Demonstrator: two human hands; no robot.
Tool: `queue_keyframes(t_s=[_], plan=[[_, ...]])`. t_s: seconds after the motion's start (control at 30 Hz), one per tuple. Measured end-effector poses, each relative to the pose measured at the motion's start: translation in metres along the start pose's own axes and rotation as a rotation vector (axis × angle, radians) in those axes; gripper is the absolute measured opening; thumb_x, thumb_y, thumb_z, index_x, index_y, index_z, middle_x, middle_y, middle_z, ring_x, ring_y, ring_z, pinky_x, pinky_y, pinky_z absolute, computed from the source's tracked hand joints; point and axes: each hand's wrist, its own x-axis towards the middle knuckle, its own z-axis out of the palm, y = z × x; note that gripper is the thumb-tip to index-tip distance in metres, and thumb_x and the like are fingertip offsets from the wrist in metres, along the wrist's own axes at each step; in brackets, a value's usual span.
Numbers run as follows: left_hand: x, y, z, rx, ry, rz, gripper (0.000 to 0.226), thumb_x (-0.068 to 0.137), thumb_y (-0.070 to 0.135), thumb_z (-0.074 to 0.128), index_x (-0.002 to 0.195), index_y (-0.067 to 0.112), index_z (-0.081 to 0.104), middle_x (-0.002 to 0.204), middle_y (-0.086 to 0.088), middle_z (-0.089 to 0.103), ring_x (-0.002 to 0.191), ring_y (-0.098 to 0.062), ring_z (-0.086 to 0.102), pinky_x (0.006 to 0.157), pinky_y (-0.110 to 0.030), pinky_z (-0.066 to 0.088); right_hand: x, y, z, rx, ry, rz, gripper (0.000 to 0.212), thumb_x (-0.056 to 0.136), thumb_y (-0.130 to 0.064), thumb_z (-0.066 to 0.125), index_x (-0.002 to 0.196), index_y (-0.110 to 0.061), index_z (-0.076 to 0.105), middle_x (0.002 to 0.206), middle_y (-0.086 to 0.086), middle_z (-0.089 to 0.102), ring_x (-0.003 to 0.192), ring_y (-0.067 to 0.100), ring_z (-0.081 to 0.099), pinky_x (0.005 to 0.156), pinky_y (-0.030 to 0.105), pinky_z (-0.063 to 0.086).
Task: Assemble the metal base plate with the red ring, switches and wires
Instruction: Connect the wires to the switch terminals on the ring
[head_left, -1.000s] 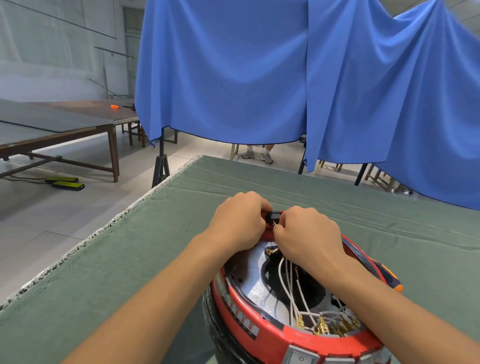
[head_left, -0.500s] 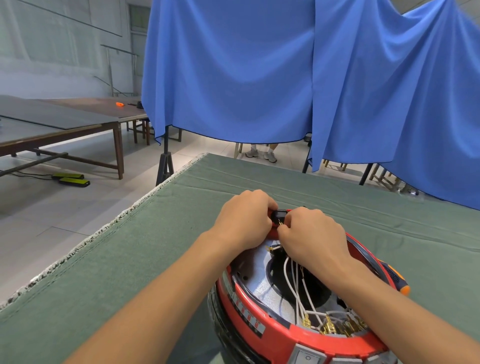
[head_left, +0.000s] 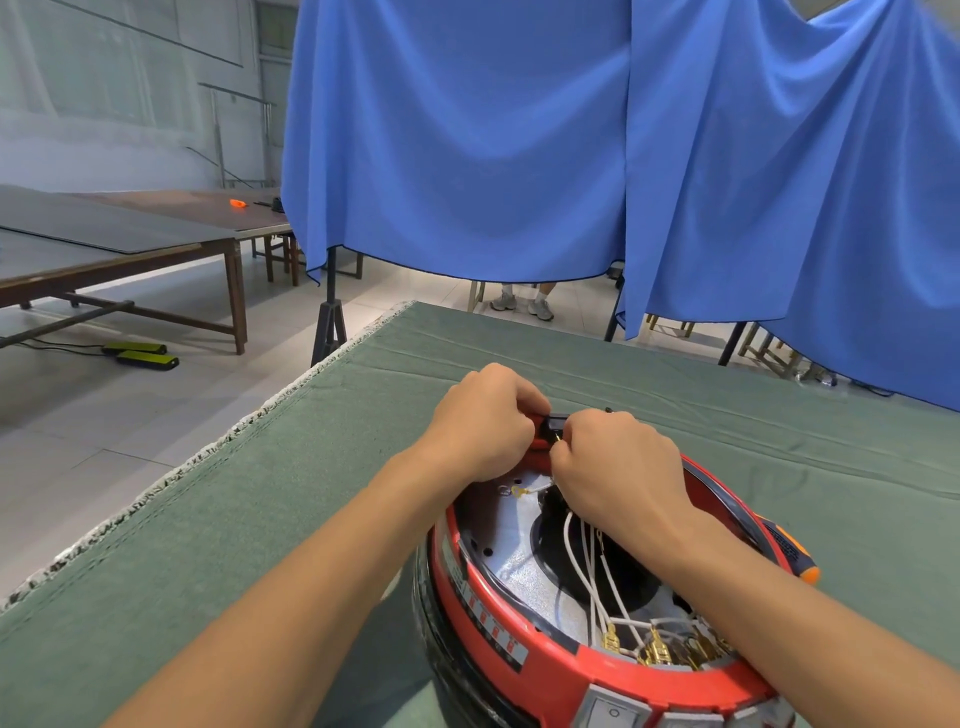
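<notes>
The red ring (head_left: 524, 654) sits on a black round body on the green cloth, with the silver metal base plate (head_left: 511, 566) inside it. White wires (head_left: 587, 577) with brass terminals run across the plate. A grey rocker switch (head_left: 610, 714) shows in the ring's near edge. At the ring's far edge my left hand (head_left: 483, 421) grips a small black switch (head_left: 551, 427). My right hand (head_left: 618, 467) pinches a wire terminal right against that switch. The fingertips of both hands are hidden.
A screwdriver with an orange and black handle (head_left: 792, 553) lies right of the ring on the green cloth (head_left: 311, 493). Blue curtains (head_left: 519, 130) hang behind the table. Long brown tables (head_left: 130, 244) and a black stand (head_left: 330, 322) are at the left.
Both hands stay at the ring's far edge on the black switch. The view has shifted slightly, and the right hand has closed in a little on the switch.
</notes>
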Motion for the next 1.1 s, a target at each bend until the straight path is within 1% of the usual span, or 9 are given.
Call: queue_keyframes(t_s=[0.2,0.4,0.53,0.63,0.7,0.83,0.9,1.0,1.1], plan=[[0.002,-0.002,-0.001,-0.045,-0.02,-0.008,0.04,0.08,0.001,0.05,0.106,0.02,0.074,0.107,0.002,0.072,0.105,-0.016,0.062,0.095,-0.034,0.049,0.002,0.0,0.001,-0.001,-0.028,-0.014,0.023,0.093,-0.025,0.042,0.072,-0.018,0.045,0.066,0.0,0.041,0.064,0.024,0.044,0.05,0.029,0.024],[-0.001,-0.001,-0.001,0.002,0.012,0.019,0.037,0.08,0.005,0.052,0.103,0.025,0.074,0.104,0.005,0.073,0.104,-0.015,0.062,0.089,-0.028,0.049,0.005,0.0,0.001,0.018,-0.024,-0.017,0.019,0.093,-0.026,0.042,0.077,-0.018,0.049,0.068,0.0,0.045,0.063,0.022,0.045,0.048,0.028,0.022],[-0.001,0.0,-0.004,0.01,0.016,0.028,0.039,0.078,0.005,0.052,0.1,0.027,0.075,0.102,0.006,0.073,0.102,-0.016,0.062,0.088,-0.029,0.049,0.01,0.0,0.0,0.025,-0.058,-0.014,0.019,0.092,-0.024,0.043,0.074,-0.019,0.045,0.061,-0.003,0.037,0.054,0.017,0.035,0.046,0.027,0.019],[-0.002,0.0,-0.004,0.006,0.008,0.027,0.038,0.078,0.006,0.052,0.101,0.027,0.074,0.102,0.005,0.073,0.102,-0.016,0.063,0.089,-0.032,0.05,0.01,-0.001,0.002,0.039,-0.045,-0.005,0.021,0.092,-0.024,0.042,0.072,-0.019,0.042,0.064,-0.002,0.038,0.061,0.023,0.039,0.048,0.03,0.02],[-0.002,0.0,-0.003,0.01,0.006,0.026,0.039,0.077,0.006,0.052,0.101,0.028,0.074,0.103,0.005,0.073,0.104,-0.018,0.062,0.09,-0.035,0.05,0.011,0.0,0.004,0.043,-0.048,-0.01,0.023,0.092,-0.026,0.042,0.07,-0.019,0.042,0.061,-0.003,0.037,0.055,0.018,0.037,0.047,0.028,0.019],[0.0,-0.001,0.001,-0.043,0.021,-0.012,0.041,0.079,0.002,0.049,0.106,0.023,0.071,0.108,0.002,0.071,0.106,-0.018,0.061,0.093,-0.036,0.049,0.012,0.005,0.004,0.114,-0.057,0.018,0.024,0.088,-0.03,0.046,0.073,-0.014,0.055,0.066,0.0,0.051,0.06,0.019,0.048,0.05,0.027,0.029],[0.001,-0.004,0.001,-0.14,0.045,-0.057,0.039,0.08,-0.001,0.047,0.104,0.018,0.071,0.104,-0.002,0.071,0.1,-0.017,0.063,0.088,-0.031,0.05,0.01,0.008,0.001,0.145,-0.038,0.037,0.027,0.087,-0.033,0.049,0.075,-0.013,0.062,0.07,0.003,0.06,0.067,0.024,0.055,0.053,0.029,0.036],[0.002,-0.008,0.0,-0.239,0.058,-0.118,0.028,0.081,0.003,0.053,0.097,0.015,0.072,0.092,-0.003,0.07,0.083,-0.015,0.063,0.071,-0.023,0.047,0.006,0.015,-0.007,0.178,0.021,0.071,0.031,0.088,-0.042,0.051,0.076,-0.016,0.063,0.076,0.003,0.063,0.072,0.028,0.055,0.057,0.032,0.035],[-0.001,-0.014,-0.003,-0.114,-0.043,-0.168,0.014,0.08,0.013,0.059,0.087,0.014,0.071,0.08,-0.003,0.069,0.073,-0.018,0.061,0.065,-0.026,0.047,-0.001,0.029,-0.015,0.213,0.032,0.115,0.026,0.088,-0.042,0.051,0.079,-0.021,0.062,0.083,0.001,0.063,0.08,0.029,0.056,0.062,0.032,0.036]])
